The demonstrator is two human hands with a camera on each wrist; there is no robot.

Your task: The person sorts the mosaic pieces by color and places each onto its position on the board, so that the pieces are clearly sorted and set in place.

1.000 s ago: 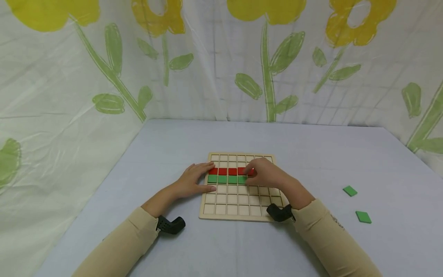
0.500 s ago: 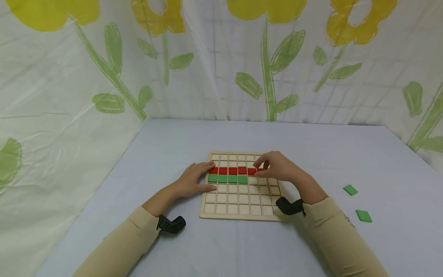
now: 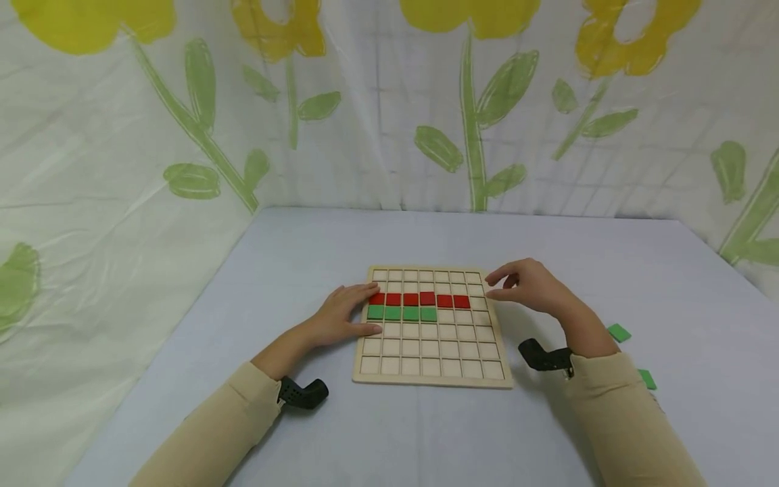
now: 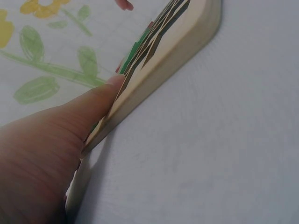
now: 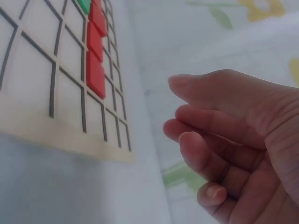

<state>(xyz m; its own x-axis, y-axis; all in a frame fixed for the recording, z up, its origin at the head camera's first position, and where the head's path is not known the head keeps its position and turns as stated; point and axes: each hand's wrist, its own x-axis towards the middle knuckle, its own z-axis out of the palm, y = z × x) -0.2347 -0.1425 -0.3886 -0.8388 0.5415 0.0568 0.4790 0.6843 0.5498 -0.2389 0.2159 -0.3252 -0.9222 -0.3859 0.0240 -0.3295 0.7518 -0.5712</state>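
Note:
In the head view a square wooden grid board (image 3: 431, 367) lies flat on the table. A row of several red tiles (image 3: 410, 299) crosses its upper part, and one of them sits slightly askew. Just below runs a shorter row of several green tiles (image 3: 393, 313), starting at the left edge. My left hand (image 3: 337, 319) rests at the board's left side, fingers extended and spread from the thumb, touching the rim. Beyond the upper right edge my right hand (image 3: 535, 291) hovers, fingers loosely bent. The right wrist view shows nothing between its thumb (image 5: 196, 86) and fingers.
Two loose green tiles, a farther one (image 3: 619, 332) and a nearer one (image 3: 648, 379) partly behind the right sleeve, lie right of the board. The table (image 3: 316, 257) has a pale cloth. A flower-printed curtain (image 3: 377, 135) hangs behind it.
My right hand has moved rightward along the red row and off the board, uncovering the row's right-hand tiles. The left hand has stayed in place.

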